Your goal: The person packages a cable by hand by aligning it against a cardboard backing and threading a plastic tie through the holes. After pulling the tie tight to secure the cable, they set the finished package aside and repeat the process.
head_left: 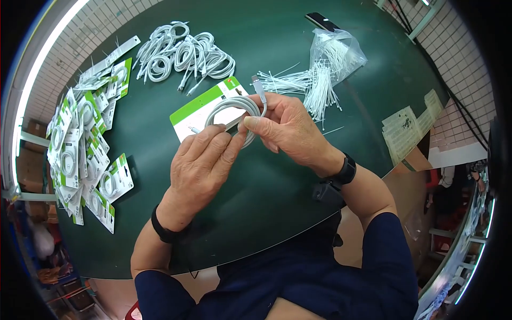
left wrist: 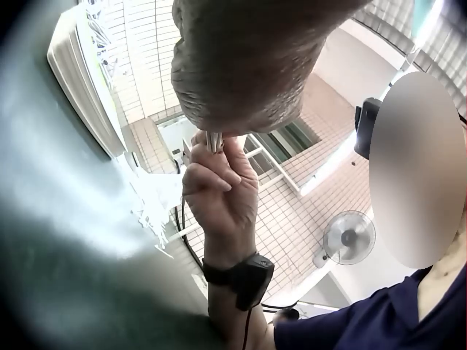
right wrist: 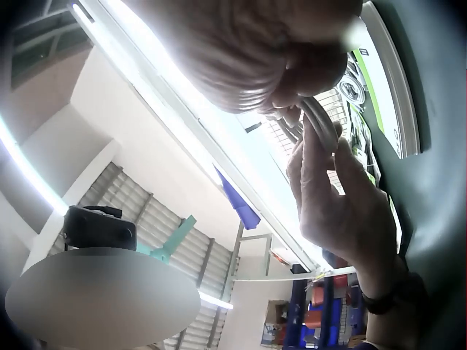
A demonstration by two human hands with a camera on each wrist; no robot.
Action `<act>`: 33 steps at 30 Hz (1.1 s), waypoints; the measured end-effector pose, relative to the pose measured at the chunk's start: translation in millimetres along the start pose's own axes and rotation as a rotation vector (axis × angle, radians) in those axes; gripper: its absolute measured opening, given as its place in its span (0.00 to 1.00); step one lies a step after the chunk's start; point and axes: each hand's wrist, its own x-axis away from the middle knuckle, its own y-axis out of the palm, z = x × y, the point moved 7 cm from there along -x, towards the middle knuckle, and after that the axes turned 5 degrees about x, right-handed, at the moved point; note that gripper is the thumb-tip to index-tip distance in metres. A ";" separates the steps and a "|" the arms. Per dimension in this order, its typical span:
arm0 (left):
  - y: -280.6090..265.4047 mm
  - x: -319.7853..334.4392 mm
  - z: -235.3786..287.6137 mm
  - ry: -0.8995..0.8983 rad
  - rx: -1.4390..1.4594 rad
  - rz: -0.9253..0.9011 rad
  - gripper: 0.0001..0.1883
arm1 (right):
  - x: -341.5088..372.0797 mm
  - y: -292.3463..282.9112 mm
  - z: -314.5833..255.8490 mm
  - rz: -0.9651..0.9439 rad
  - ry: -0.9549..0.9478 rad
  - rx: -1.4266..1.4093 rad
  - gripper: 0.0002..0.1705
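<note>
A white USB cable (head_left: 217, 108) is wound into a round coil between both hands, above the table. My left hand (head_left: 200, 165) pinches the coil's lower left side with its fingertips. At the right side, my right hand (head_left: 295, 130) grips the loops between thumb and fingers. One USB plug (head_left: 258, 84) sticks up beside the right fingers, and a small white plug end (head_left: 194, 129) pokes out near the left fingers. Behind the coil lies a stack of green-and-white cards (head_left: 184, 114). The right wrist view shows the grey-looking loops (right wrist: 319, 125) at the left fingertips.
Several coiled white cables (head_left: 200, 56) lie at the back of the green table (head_left: 256, 208). Carded cables (head_left: 74, 144) heap along the left. White cable ties (head_left: 321, 88) spill from a clear bag (head_left: 349, 50), with a phone (head_left: 322, 21) behind. Printed sheets (head_left: 402, 130) lie at the right edge.
</note>
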 end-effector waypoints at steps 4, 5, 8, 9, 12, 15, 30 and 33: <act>1.3 0.5 -1.9 0.006 0.014 0.015 0.22 | -1.7 -1.2 4.9 -0.010 0.004 -0.077 0.19; 0.5 0.7 -1.8 0.012 0.019 0.024 0.22 | -2.8 -0.6 9.4 -0.019 0.012 -0.104 0.19; -5.2 2.6 -3.1 -0.047 0.167 0.136 0.19 | -5.5 -1.0 9.8 -0.004 0.008 -0.169 0.19; -8.8 3.8 -4.4 -0.072 0.243 0.188 0.17 | -5.3 -3.3 9.1 0.027 0.000 -0.210 0.19; 7.9 21.6 -23.2 -0.572 0.597 -0.039 0.15 | -5.0 -5.8 6.7 0.074 -0.028 -0.277 0.18; 28.6 30.2 -29.7 -0.909 0.978 -0.067 0.15 | -3.7 -4.1 6.8 0.105 -0.052 -0.323 0.18; 60.9 53.9 -44.2 -1.098 1.628 0.324 0.25 | 2.3 35.7 31.0 -0.132 0.031 0.045 0.27; 61.8 47.2 -39.4 -1.096 1.764 0.209 0.25 | -0.1 26.9 24.4 -0.188 0.068 0.073 0.30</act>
